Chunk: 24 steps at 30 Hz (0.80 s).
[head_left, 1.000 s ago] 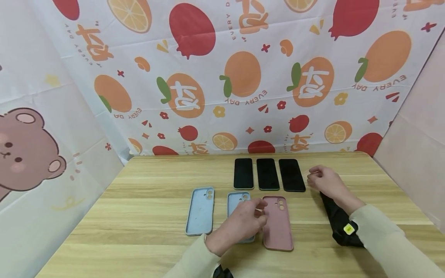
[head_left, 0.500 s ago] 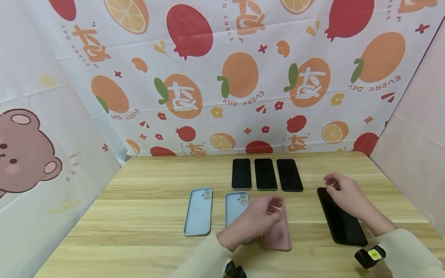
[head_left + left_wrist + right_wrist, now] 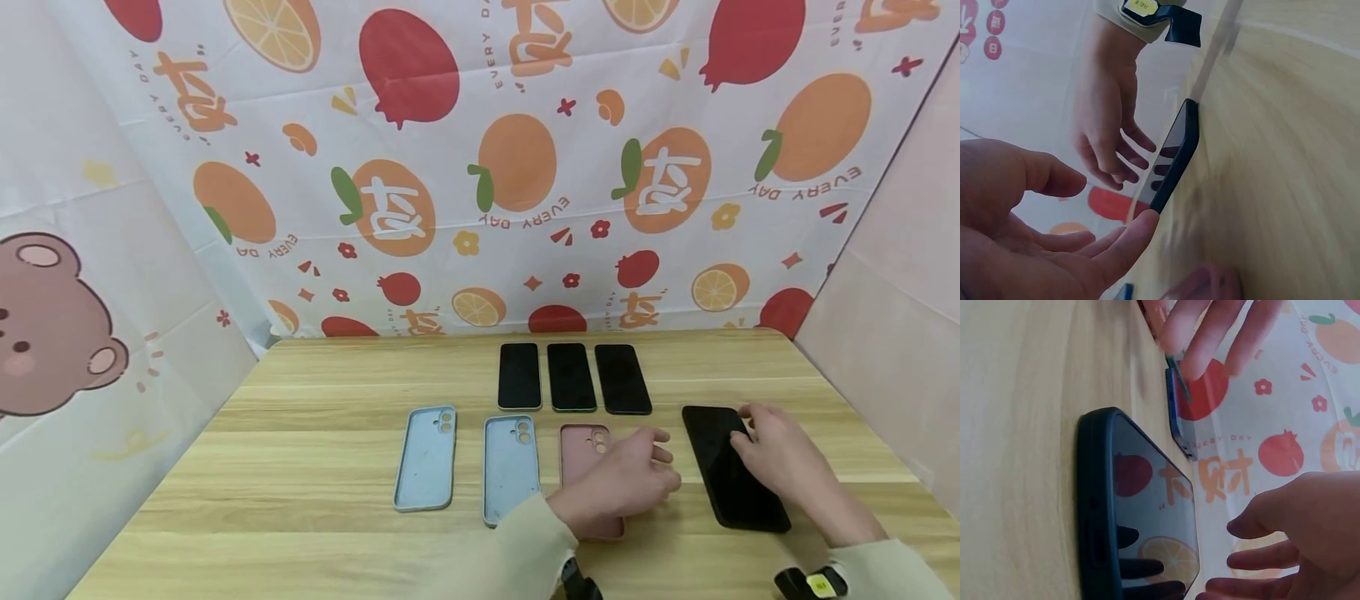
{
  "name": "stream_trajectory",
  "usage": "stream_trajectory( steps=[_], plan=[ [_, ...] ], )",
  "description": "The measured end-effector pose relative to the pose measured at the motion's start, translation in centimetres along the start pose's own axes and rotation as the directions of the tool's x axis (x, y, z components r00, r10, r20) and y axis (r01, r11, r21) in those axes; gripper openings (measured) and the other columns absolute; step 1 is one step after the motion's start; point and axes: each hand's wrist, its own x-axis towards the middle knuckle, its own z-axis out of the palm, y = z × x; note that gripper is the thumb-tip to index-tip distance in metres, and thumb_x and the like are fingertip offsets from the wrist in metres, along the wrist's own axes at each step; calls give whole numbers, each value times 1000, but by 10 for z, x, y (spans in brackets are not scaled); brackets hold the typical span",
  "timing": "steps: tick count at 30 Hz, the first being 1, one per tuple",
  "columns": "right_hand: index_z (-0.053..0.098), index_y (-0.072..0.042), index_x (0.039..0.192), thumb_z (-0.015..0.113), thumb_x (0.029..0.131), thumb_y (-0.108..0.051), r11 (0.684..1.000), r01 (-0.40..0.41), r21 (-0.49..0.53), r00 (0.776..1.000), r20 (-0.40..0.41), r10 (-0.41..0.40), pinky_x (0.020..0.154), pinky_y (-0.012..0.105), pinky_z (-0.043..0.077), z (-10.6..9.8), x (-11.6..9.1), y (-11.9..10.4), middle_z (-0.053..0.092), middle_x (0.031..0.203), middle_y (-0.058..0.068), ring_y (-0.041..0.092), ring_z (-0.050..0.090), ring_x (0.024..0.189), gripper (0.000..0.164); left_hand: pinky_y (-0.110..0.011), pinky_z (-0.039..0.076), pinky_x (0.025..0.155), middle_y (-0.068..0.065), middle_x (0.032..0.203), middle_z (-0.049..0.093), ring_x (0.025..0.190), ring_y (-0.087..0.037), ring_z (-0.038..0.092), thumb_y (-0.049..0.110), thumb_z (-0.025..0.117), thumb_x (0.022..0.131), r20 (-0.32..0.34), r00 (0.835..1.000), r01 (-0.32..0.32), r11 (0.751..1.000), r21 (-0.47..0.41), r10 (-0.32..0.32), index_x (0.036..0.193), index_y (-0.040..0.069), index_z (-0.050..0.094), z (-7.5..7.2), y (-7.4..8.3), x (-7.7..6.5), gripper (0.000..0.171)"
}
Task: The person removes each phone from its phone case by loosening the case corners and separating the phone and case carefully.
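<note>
A black phone in a dark case (image 3: 720, 483) lies screen up on the right of the table. Over its right edge hovers my right hand (image 3: 780, 454), fingers loosely bent and holding nothing; the right wrist view shows a gap between that hand (image 3: 1297, 544) and the phone's screen (image 3: 1154, 512). My left hand (image 3: 622, 475) is above the pink phone case (image 3: 576, 450), covering part of it, with its fingers pointing toward the cased phone. In the left wrist view, a fingertip of this hand (image 3: 1054, 256) overlaps the near end of the phone (image 3: 1179, 150).
Two light blue phone cases, one at the left (image 3: 425, 458) and one in the middle (image 3: 510, 467), lie inside up. Behind them three black phones (image 3: 519, 377) form a row on the wooden table (image 3: 300, 500). A fruit-print cloth (image 3: 450, 275) hangs at the back.
My left hand has moved right, from beside the middle blue case to over the pink one. The right hand has drawn back from beyond the cased phone's far end to over its right edge.
</note>
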Motion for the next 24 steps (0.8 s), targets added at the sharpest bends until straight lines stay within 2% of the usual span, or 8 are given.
stream_trajectory(
  steps=[3,6,9,11,15,21,24],
  plan=[
    [52,19,122,58,95,-14,999,-42,10,997,72,41,75,56,51,-3,-1,2,58,112,39,44,61,95,43,-24,51,84,5,117,67,80,-4,66,15,68,86,-23,998,63,997,-54,-65,136,19,52,10,3,6,53],
    [49,19,125,56,97,-16,997,-66,29,991,116,63,73,54,52,-3,-2,4,61,110,38,45,62,96,46,-32,52,90,1,116,66,74,-12,68,13,69,86,-21,992,121,980,-159,-126,134,19,53,18,5,11,51],
    [48,20,125,54,97,-17,996,-83,37,988,135,77,73,53,52,-2,-4,6,63,106,36,44,63,94,47,-37,55,89,-4,113,65,75,-19,69,10,69,87,-2,988,150,958,-244,-155,133,15,52,25,7,16,50],
    [49,21,124,53,97,-17,995,-93,41,988,129,87,74,54,52,-1,-6,8,64,103,34,44,63,93,46,-39,57,86,-6,111,66,78,-22,71,7,67,87,16,988,151,944,-292,-153,135,11,51,31,8,20,51],
    [50,22,122,53,98,-18,994,-94,57,991,100,88,77,56,52,2,-8,10,65,102,34,47,63,95,46,-45,59,82,-10,112,66,89,-25,70,0,63,85,4,988,139,898,-419,-151,135,6,50,40,9,26,52],
    [50,22,122,53,98,-18,992,-102,79,992,84,96,80,58,52,4,-7,10,64,106,37,50,62,99,47,-51,58,84,-18,115,64,99,-30,67,-7,58,81,-38,985,115,800,-588,-169,130,1,51,46,9,30,51],
    [48,22,124,52,99,-18,989,-119,89,989,103,109,81,58,52,3,-7,9,62,109,38,51,62,100,48,-50,58,85,-19,112,64,100,-31,67,-8,56,80,-41,983,116,777,-619,-179,129,0,51,47,7,31,50]
  ],
)
